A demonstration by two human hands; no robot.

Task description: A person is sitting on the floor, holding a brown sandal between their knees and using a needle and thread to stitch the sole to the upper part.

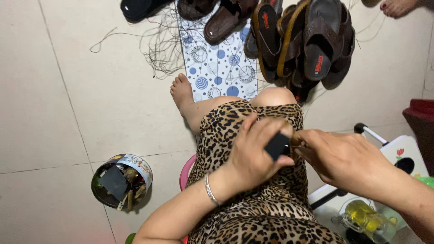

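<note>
Seated on a pink stool [187, 170] in a leopard-print dress [253, 199], one bare foot [181, 91] stretched out onto the tiled floor [68, 90]. Above the dress, over the lap: left hand [255, 156] with fingers [253, 124] curled and clamped on a small black block [277, 146], silver bangle [209, 190] at the wrist. Just right of the block, touching it: right hand [346, 158], fingers closed around a thin tool whose tip alone shows; kind of tool not to be told. Left of the dress, on the floor: round open tin [121, 180] full of odds and ends. Beyond the knees: dotted blue-and-white sheet [217, 68], loose threads [158, 49], pile of brown sandals [298, 40]. Right of the dress: yellow-green bottle [364, 218].
</note>
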